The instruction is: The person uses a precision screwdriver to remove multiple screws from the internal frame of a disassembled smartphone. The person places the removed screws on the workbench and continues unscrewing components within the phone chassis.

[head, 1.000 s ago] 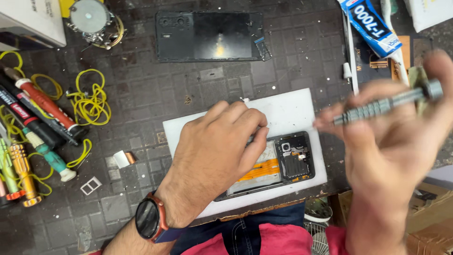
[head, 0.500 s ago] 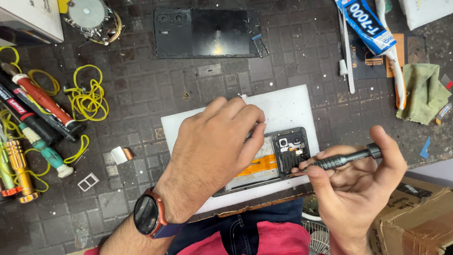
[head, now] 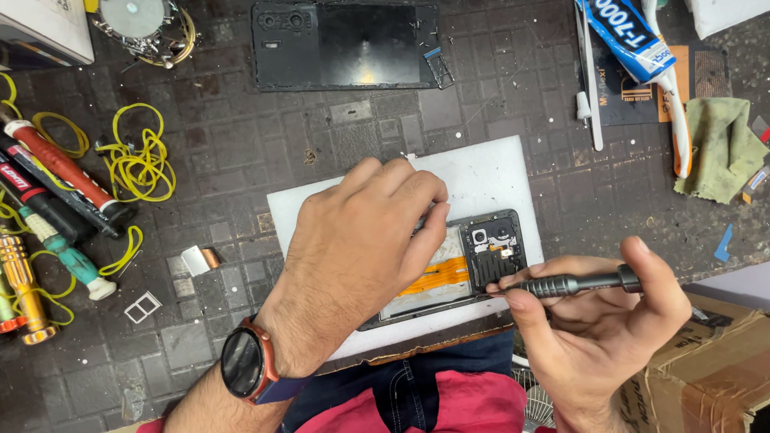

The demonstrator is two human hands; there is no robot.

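An opened phone (head: 473,261) with an orange flex cable and exposed camera modules lies on a white pad (head: 489,180) at the bench's near edge. My left hand (head: 361,248), with a dark watch at the wrist, rests flat on the phone and holds it down. My right hand (head: 589,321) grips a dark metal screwdriver (head: 573,282) lying almost level, its tip at the phone's lower right corner next to the camera block.
A black phone back cover (head: 345,44) lies at the far middle. Screwdrivers and tools (head: 48,200) with yellow rubber bands (head: 140,156) crowd the left. A glue tube (head: 630,36), white spudger and green cloth (head: 718,144) sit right. A cardboard box (head: 714,369) stands at the lower right.
My right hand has come down from a raised position and brought the screwdriver's tip to the phone's lower right corner. My left hand has stayed on the phone.
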